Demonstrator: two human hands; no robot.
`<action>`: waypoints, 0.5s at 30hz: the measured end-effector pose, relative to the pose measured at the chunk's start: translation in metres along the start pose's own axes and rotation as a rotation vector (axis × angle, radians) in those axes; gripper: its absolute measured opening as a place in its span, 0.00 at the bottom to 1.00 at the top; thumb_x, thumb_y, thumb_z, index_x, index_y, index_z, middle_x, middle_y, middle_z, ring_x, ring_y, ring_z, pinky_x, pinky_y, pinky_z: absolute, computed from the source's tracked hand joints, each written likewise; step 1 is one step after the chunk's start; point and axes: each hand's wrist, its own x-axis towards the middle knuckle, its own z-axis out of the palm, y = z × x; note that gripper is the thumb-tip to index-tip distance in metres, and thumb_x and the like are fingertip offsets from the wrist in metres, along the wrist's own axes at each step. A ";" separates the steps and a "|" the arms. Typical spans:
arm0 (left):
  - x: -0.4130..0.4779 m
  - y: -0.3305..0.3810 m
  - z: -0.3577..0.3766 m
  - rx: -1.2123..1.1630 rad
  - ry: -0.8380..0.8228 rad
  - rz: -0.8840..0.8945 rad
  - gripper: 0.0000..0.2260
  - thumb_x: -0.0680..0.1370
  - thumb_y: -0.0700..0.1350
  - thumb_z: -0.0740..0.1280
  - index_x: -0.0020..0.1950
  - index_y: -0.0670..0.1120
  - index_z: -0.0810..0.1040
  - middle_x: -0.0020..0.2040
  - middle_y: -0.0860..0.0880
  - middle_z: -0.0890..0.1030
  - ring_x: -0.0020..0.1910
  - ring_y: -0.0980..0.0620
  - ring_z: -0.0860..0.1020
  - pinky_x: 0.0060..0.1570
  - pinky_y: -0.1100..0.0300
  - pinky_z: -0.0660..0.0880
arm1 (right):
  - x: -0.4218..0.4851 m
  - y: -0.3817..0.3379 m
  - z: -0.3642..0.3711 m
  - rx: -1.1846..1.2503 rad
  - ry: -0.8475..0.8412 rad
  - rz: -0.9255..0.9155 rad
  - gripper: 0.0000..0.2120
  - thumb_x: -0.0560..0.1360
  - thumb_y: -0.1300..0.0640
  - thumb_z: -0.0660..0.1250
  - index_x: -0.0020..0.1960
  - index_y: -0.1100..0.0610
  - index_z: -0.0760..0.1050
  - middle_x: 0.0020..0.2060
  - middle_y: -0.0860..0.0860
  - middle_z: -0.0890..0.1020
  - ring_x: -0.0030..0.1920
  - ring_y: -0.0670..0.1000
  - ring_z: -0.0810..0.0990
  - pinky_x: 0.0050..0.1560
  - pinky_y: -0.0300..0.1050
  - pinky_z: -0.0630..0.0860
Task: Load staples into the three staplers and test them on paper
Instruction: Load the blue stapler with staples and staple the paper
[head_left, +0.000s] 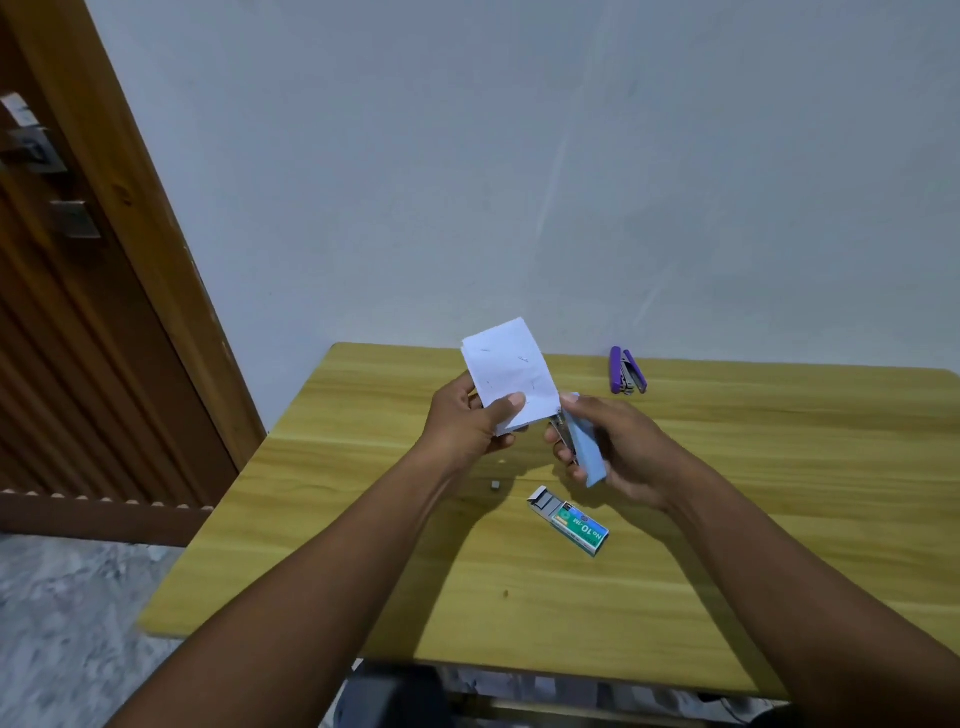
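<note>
My left hand grips a folded white paper above the wooden table, thumb pressed on its lower edge. Several small staple marks show on the paper. A light blue stapler is held in my right hand, its nose at the paper's lower right corner. A purple stapler lies near the table's far edge, to the right. An open green staple box, marked No 10, lies on the table below my hands, and a small loose staple strip rests to its left. Only two staplers are in view.
The table stands against a pale wall. A brown wooden door is to the left. Grey marbled floor lies beside the table's left edge. A dark object shows under the table's near edge.
</note>
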 end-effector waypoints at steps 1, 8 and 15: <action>0.000 0.003 -0.003 0.029 -0.036 -0.003 0.15 0.77 0.38 0.73 0.62 0.46 0.80 0.51 0.44 0.84 0.41 0.48 0.82 0.36 0.59 0.78 | -0.002 -0.004 -0.003 -0.044 -0.039 -0.004 0.17 0.75 0.49 0.70 0.55 0.61 0.77 0.40 0.57 0.80 0.34 0.53 0.75 0.28 0.43 0.72; 0.001 0.023 -0.011 0.274 -0.234 0.074 0.17 0.76 0.39 0.74 0.65 0.48 0.79 0.56 0.43 0.86 0.44 0.50 0.83 0.37 0.61 0.78 | -0.006 -0.010 -0.010 -0.169 -0.176 0.016 0.10 0.73 0.50 0.72 0.46 0.57 0.81 0.42 0.58 0.81 0.33 0.51 0.77 0.29 0.44 0.72; 0.002 0.025 -0.005 0.323 -0.283 0.124 0.16 0.76 0.39 0.74 0.63 0.47 0.81 0.55 0.45 0.86 0.46 0.49 0.83 0.40 0.59 0.78 | -0.003 -0.004 -0.007 -0.254 -0.114 -0.074 0.16 0.72 0.54 0.73 0.56 0.61 0.80 0.37 0.57 0.80 0.31 0.51 0.74 0.25 0.42 0.70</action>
